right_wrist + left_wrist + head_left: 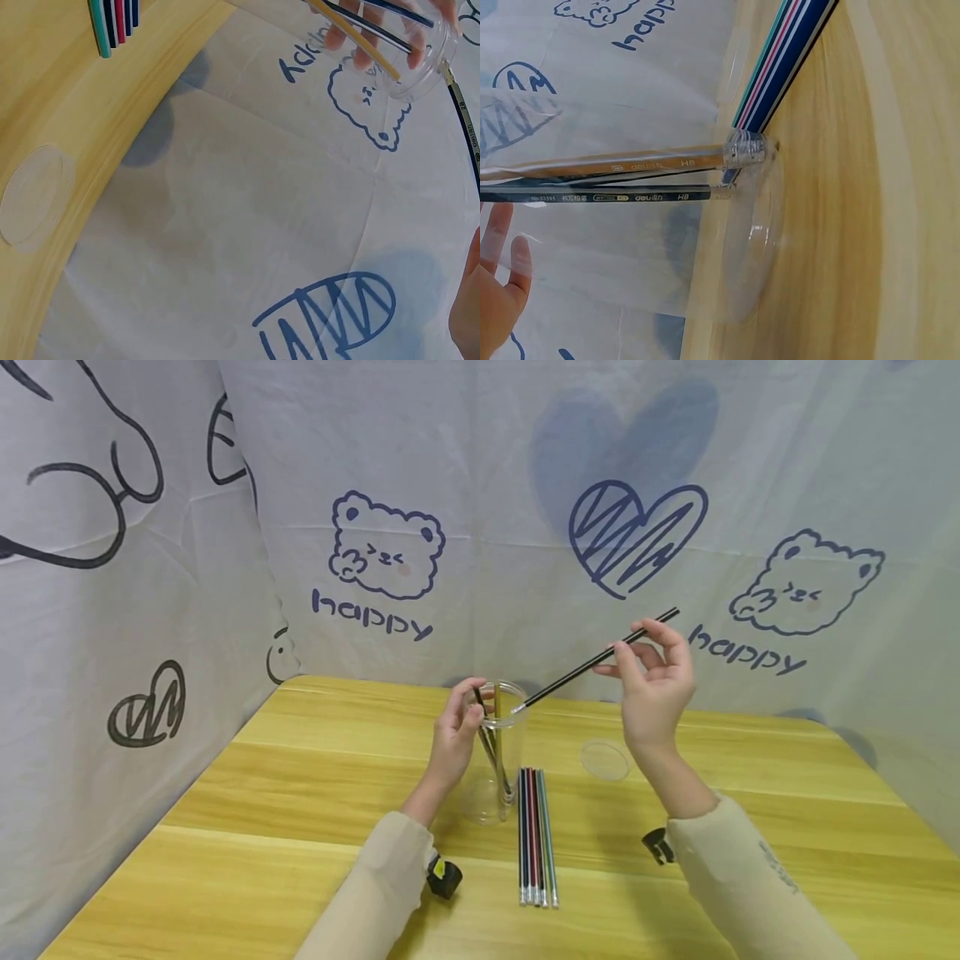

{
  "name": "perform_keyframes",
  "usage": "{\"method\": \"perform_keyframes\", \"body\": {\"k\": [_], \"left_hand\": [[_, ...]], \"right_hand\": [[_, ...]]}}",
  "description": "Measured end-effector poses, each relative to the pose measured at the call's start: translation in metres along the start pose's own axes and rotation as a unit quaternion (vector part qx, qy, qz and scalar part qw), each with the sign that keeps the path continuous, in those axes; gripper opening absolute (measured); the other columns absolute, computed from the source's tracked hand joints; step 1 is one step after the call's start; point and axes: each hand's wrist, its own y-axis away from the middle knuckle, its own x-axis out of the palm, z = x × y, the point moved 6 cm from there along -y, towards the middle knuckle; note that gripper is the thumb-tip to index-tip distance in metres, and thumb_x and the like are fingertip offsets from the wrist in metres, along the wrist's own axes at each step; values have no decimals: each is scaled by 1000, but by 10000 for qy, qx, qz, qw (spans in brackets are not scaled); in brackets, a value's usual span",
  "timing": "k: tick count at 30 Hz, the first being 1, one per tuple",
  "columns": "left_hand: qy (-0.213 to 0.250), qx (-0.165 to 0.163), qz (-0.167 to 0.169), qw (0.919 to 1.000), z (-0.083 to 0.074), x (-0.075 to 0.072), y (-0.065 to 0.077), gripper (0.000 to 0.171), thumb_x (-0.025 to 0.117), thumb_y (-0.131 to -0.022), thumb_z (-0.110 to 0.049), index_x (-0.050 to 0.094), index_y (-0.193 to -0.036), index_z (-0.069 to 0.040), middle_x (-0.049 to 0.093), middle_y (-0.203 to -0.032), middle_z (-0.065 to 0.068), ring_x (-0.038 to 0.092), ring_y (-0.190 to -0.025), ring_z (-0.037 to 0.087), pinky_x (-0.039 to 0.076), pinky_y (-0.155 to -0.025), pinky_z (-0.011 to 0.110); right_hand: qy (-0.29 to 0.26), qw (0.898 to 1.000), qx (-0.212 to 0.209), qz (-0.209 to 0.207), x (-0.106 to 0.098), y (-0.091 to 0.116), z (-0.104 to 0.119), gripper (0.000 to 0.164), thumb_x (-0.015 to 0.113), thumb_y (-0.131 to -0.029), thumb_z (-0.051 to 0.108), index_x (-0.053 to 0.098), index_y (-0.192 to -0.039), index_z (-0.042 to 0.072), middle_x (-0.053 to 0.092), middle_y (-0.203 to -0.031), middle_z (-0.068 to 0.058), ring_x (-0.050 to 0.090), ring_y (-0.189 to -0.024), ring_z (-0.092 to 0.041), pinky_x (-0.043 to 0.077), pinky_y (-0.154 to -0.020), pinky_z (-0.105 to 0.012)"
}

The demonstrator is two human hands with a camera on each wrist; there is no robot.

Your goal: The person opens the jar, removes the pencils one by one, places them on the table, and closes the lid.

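My left hand [454, 732] grips a clear plastic cup [512, 747] near its rim, and the cup stands on the table. Inside it lean a yellow pencil [682, 161] and dark pencils [607, 196], eraser ends down in the left wrist view. My right hand [654, 689] pinches a black pencil [592, 662] toward its upper end. This pencil slants down to the left, its silver eraser end at the cup's rim. In the right wrist view only the edge of the right hand [466, 307] shows, beside the black pencil [463, 120].
A row of several pencils [536, 839] in dark, red and teal lies on the wooden table [300, 827], right of the cup. Farther right lies a round clear lid [604, 760]. A printed white cloth [487, 568] hangs behind the table.
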Motion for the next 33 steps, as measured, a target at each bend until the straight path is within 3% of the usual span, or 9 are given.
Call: {"method": "perform_keyframes", "body": {"k": [5,12,16,20,27,30,33], "left_hand": [[-84,14,-56,9999,0,0,0,77,41,-87,-56,35,-118,14,47,-106,38,49,-89,51,40,-82,54],[-114,4,-132,9998,0,0,0,71,41,-88,-53,37,-117,13,47,-106,38,48,-89,52,41,-82,52],[-164,-71,-166,9997,-1,1,0,50,39,-91,-31,37,-116,13,47,-106,39,48,-89,53,41,-82,53],[-293,-166,-246,9991,-1,1,-1,40,36,-84,-14,39,-115,12,49,-105,37,50,-89,51,42,-81,51],[-641,-414,-535,9956,24,-3,-3,32,36,-85,-14,45,-112,1,57,-101,26,57,-84,39,45,-76,45],[-922,-484,-725,9919,24,-2,-4,30,34,-85,-13,47,-109,-1,59,-97,22,58,-81,34,46,-71,42],[-1045,-530,-834,9896,7,1,-4,28,33,-84,-5,47,-107,3,59,-95,25,57,-80,38,46,-70,45]], "right_hand": [[72,9996,126,-233,-7,-1,-1,26,53,-79,-18,52,-102,-5,52,-95,-13,54,-65,-16,51,-53,-27],[129,9964,819,-193,-13,3,-12,28,53,-78,-18,57,-97,1,52,-95,-18,54,-63,-15,48,-49,-22],[553,9891,1358,94,-15,12,-25,32,53,-78,-18,59,-95,8,56,-92,-11,52,-60,-11,47,-47,-21],[975,9784,1769,442,-17,23,-37,32,55,-78,-18,59,-98,7,58,-90,-6,53,-59,-10,48,-47,-22],[1337,9629,2145,944,-19,37,-51,29,54,-78,-17,53,-105,-5,59,-88,0,56,-62,-8,48,-47,-23],[1444,9549,2332,1142,-20,42,-56,29,54,-79,-17,52,-106,-8,58,-87,2,55,-62,-7,48,-48,-22],[1585,9451,2495,1391,-20,46,-60,30,54,-79,-15,52,-109,-9,57,-88,2,55,-62,-7,49,-48,-23]]}}
